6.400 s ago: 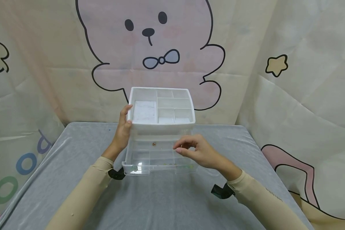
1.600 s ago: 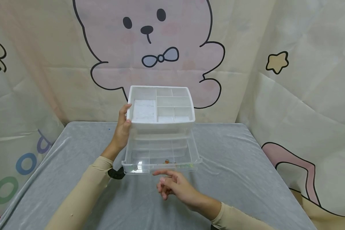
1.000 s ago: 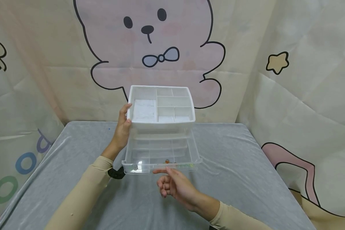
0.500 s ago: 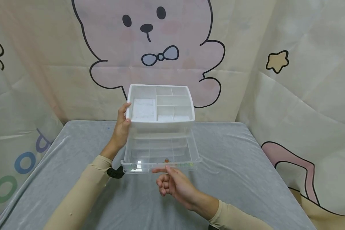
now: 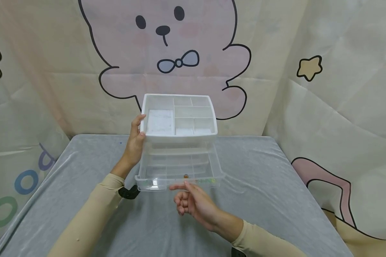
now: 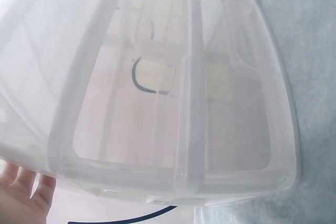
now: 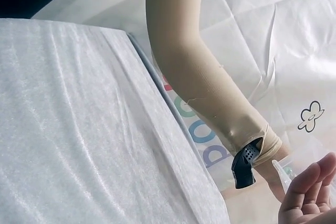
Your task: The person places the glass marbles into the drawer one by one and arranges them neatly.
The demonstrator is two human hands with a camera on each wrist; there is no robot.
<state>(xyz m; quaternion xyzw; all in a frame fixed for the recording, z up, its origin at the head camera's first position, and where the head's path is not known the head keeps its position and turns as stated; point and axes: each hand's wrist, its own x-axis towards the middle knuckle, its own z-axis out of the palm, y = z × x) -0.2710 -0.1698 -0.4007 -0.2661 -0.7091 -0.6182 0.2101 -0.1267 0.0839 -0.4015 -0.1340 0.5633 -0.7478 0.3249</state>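
Observation:
A white storage box with a compartmented top tray (image 5: 161, 123) is held up over the table, tilted toward me. My left hand (image 5: 135, 144) grips its left side, thumb in front; its fingertips also show at the lower left of the left wrist view. Below the tray, a clear divided drawer (image 5: 180, 171) stands pulled out. A small orange bead (image 5: 186, 176) lies near its front, with tiny green and yellow bits (image 5: 212, 181) to the right. My right hand (image 5: 201, 207) touches the drawer's front with a straight index finger and the thumb; its other fingers are loosely bent.
A grey cloth covers the table (image 5: 260, 189). Printed fabric walls (image 5: 270, 71) stand behind it and on both sides. Black straps (image 5: 129, 192) sit at both wrists.
The bead has shifted from mid-drawer to its front. My right hand has come down from above the drawer to its front edge, and the drawer has slid slightly inward. My left hand keeps its hold.

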